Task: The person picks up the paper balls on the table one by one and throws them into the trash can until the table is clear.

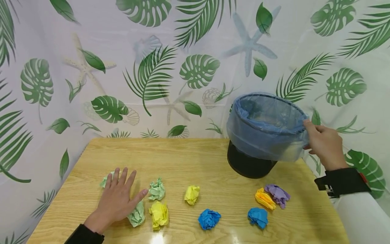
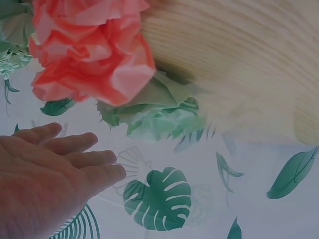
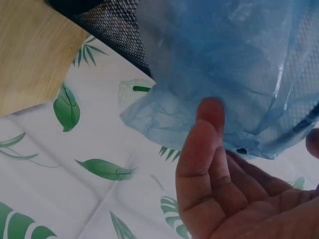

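Observation:
My right hand (image 1: 326, 142) grips the rim of a black mesh trash bin (image 1: 248, 162) on its right side. A blue plastic bag (image 1: 268, 142) lines the bin and hangs over its outside; the bin leans to the right. In the right wrist view, fingers (image 3: 197, 164) lie against the bag's outside. My left hand (image 1: 117, 196) is spread with straight fingers above crumpled green paper balls (image 1: 137, 215). A crumpled coral-red paper ball (image 2: 94, 55) appears in the left wrist view, hidden in the head view. Whether the left hand touches any paper cannot be told.
Yellow paper balls (image 1: 159, 215), blue ones (image 1: 209, 219), an orange ball (image 1: 265, 199) and a purple ball (image 1: 278, 195) lie on the wooden table (image 1: 170, 159). A leaf-patterned cloth (image 1: 195, 71) hangs behind and beside the table.

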Demonstrator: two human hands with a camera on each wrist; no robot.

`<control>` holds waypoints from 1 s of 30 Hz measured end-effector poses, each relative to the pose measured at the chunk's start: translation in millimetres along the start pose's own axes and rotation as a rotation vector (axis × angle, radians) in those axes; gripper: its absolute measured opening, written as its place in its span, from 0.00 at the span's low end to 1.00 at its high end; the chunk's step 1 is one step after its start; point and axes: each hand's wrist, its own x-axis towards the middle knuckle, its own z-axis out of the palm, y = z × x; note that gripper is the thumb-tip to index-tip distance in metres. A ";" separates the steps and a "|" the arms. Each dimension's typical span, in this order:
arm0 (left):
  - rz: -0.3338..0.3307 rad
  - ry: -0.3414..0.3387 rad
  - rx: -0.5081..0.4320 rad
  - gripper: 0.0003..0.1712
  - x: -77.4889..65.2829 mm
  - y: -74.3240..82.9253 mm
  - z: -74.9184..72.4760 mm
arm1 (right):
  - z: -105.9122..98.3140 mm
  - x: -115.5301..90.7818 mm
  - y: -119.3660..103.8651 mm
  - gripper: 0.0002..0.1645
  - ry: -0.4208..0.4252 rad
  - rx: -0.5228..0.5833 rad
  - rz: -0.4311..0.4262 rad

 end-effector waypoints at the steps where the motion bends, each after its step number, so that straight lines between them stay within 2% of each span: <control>1: 0.001 0.000 0.001 0.50 0.3 0.1 0.1 | 1.6 0.2 0.5 0.56 -0.005 0.007 -0.003; 12: 0.000 -0.003 0.014 0.52 1.8 -1.0 0.4 | 18.6 3.8 -3.5 0.47 0.019 0.099 0.054; 22: 0.005 0.005 0.018 0.51 0.7 -2.8 2.4 | 37.6 4.6 -23.6 0.45 0.030 0.094 0.017; 27: 0.006 0.006 0.021 0.51 1.2 -2.8 3.1 | 47.7 5.2 -34.9 0.38 0.032 0.093 -0.017; 30: 0.007 0.007 0.023 0.51 1.4 -2.7 3.8 | 54.1 5.2 -41.2 0.40 0.026 0.089 -0.038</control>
